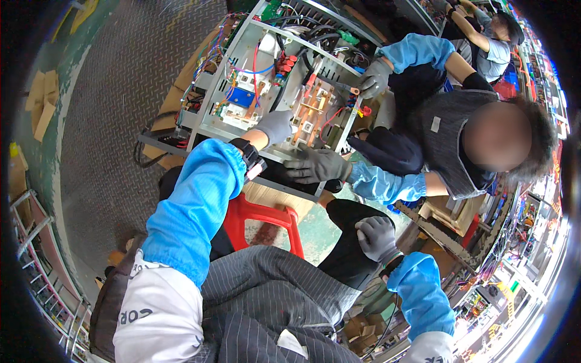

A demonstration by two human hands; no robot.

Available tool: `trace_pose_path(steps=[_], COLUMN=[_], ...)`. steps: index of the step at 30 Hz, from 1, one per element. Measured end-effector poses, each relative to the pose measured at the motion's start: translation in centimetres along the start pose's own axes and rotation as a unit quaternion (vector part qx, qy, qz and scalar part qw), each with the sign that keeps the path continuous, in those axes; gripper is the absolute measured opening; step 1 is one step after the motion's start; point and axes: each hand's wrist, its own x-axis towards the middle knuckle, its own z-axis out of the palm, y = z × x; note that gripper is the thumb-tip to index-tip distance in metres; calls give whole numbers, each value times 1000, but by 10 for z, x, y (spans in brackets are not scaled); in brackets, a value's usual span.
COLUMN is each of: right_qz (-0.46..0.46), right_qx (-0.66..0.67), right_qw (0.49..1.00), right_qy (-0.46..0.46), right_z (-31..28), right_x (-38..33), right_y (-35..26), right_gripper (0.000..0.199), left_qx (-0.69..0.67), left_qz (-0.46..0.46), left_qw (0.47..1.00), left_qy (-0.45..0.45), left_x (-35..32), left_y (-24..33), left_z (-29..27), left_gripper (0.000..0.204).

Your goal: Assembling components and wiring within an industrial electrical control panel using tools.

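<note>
My left hand (275, 127), in a grey glove, reaches into an open metal chassis (207, 115). Its fingers look bunched together beside the copper busbars (315, 109); whatever they hold, if anything, is hidden. A blue block (241, 97) and white parts with coloured wires are mounted just beyond it. Away from the chassis, my right hand (376, 238) rests on my knee with its gloved fingers curled into a loose fist, nothing in them. A co-worker's gloved hand (318, 166) lies at the chassis's near edge, and their other hand (375, 77) touches its right side.
The co-worker (445, 130) sits close on the right. A red plastic stool (293, 227) stands below the chassis. Patterned metal flooring (115, 121) stretches along the left, with a rack (45, 272) at lower left. Shelves of wired parts (514, 260) line the right; another person (493, 45) works farther back.
</note>
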Motion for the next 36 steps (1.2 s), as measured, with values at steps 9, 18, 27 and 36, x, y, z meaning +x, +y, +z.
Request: trace_pose_path(steps=[9,18,27,36], right_qz=[-5,-10,-23,-26], right_qx=[4,12,36,43], right_qw=[1000,1000,998,998], right_qy=[-4,-22,-42,-41], right_z=[-2,-1,13,20], right_x=[5,1,-20,-19], right_y=[-3,-10,-25,-30], right_gripper=[17,15,14,14], left_qx=[60,88,87,135], left_qz=[-37,-45,-69,-46], left_qw=[997,995,994,990], left_qy=[35,2,-16,-22], left_x=[-4,-24,-54,-64], left_y=[-14,-16,-28,-35], left_z=[11,12,44,47], left_gripper=[24,34,28,30])
